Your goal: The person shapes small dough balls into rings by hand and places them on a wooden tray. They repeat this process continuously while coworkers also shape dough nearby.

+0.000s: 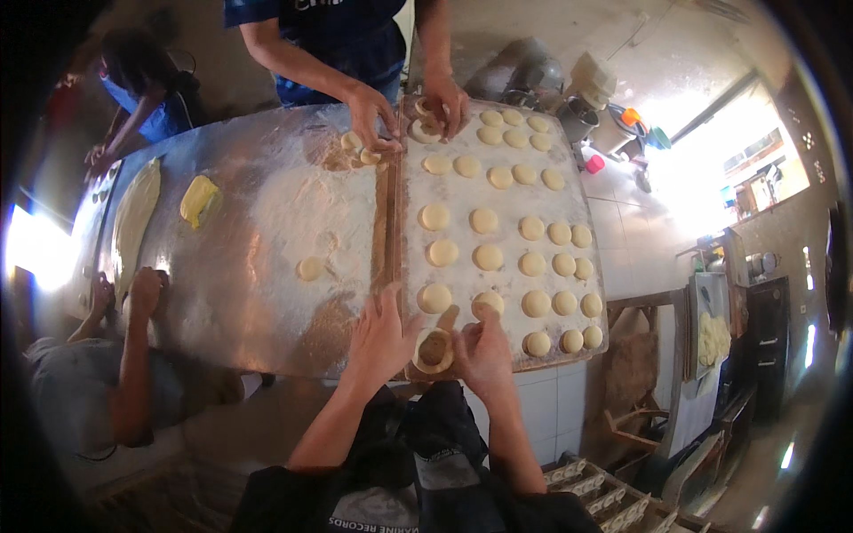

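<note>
A round of dough with brown filling (433, 347) lies open at the near left corner of the floured tray, between my hands. My left hand (380, 336) is on its left side, fingers stretched out and the thumb close to the dough. On its other side, my right hand (484, 353) has curled fingers and touches the dough's edge. A narrow tan piece (450, 317) juts up beside the right fingers; I cannot tell what it is. Just beyond sit dough balls, one (488, 305) at my right fingertips and another (435, 298) above the filled round.
Rows of dough balls cover the floured tray (506, 200). Across the table, a co-worker's hands (373, 120) handle dough. On the metal table (231, 266) are flour, a yellow block (201, 202) and a long dough strip (136, 213). Another person's hand (145, 289) rests at the left edge.
</note>
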A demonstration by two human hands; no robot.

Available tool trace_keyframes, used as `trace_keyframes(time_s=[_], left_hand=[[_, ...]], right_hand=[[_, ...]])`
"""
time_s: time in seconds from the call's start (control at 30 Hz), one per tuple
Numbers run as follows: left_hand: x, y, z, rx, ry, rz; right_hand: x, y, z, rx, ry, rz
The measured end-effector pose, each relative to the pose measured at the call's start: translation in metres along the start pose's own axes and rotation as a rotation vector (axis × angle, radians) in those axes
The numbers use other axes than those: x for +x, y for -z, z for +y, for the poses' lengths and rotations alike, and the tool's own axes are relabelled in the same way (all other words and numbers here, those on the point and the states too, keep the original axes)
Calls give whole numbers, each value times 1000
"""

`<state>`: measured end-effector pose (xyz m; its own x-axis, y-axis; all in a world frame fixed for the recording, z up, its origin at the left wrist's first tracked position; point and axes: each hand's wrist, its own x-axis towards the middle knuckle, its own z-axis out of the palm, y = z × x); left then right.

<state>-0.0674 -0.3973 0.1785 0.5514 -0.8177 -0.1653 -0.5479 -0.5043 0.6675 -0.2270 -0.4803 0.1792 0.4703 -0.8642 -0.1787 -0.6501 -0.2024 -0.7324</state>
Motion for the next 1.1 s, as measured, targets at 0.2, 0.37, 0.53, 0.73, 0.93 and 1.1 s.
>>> trace_keyframes(time_s=[0.2, 0.37, 0.53, 0.73, 0.93, 1.1], left_hand=[[-5, -3, 11, 11, -42, -57], [43, -21, 6, 157, -209, -47], [49, -17, -12, -307, -343, -181], [75, 10, -129, -69, -26, 89], [68, 35, -119, -50, -25, 419], [67, 50, -123, -515, -20, 283]], right_hand=[[13, -1, 14, -105, 176, 37], [43, 30, 34, -255, 123, 55], [78, 31, -6, -118, 146, -238], [139, -51, -101, 69, 435, -496], [192, -159, -101, -489, 647, -271], [146, -115, -122, -52, 400, -407]])
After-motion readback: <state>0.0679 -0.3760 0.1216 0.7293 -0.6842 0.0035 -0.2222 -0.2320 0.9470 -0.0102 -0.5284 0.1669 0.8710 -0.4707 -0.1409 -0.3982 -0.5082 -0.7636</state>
